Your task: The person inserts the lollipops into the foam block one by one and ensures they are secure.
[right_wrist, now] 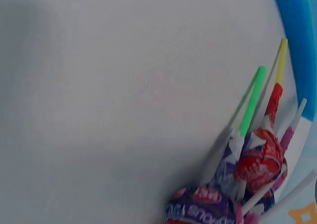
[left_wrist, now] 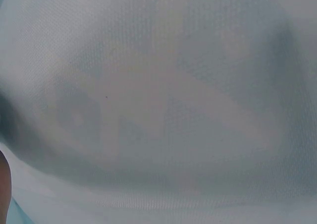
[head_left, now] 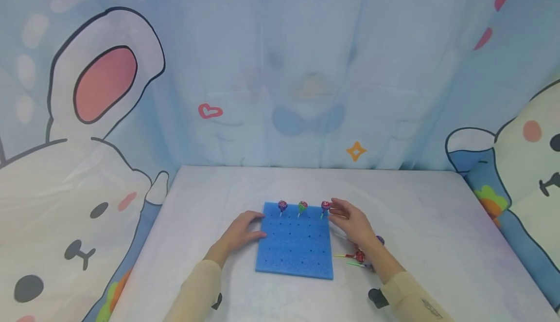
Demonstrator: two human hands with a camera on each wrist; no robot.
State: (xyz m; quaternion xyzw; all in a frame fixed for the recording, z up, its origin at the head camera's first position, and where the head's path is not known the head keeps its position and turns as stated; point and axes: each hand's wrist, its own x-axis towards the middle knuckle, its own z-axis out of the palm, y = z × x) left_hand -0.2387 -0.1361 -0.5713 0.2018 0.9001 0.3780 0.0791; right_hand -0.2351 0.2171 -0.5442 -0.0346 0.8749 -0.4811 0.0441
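Observation:
A blue foam board (head_left: 293, 244) with rows of small holes lies on the table. Three wrapped lollipops stand along its far edge: a purple one (head_left: 282, 206), a green and red one (head_left: 303, 206) and a red and purple one (head_left: 325, 206) at the far right corner. My right hand (head_left: 352, 222) is at that corner lollipop, fingertips right beside its head, thumb lower near the board's edge. My left hand (head_left: 242, 229) touches the board's left edge with spread fingers and thumb. In the left wrist view only a sliver of skin shows.
Under my right forearm lie several loose lollipops, including a red one (right_wrist: 260, 159) with a yellow stick and a purple one (right_wrist: 203, 204). A white cloth (head_left: 415, 244) covers the table. Behind it hangs a blue curtain (head_left: 245, 44) with cartoon prints.

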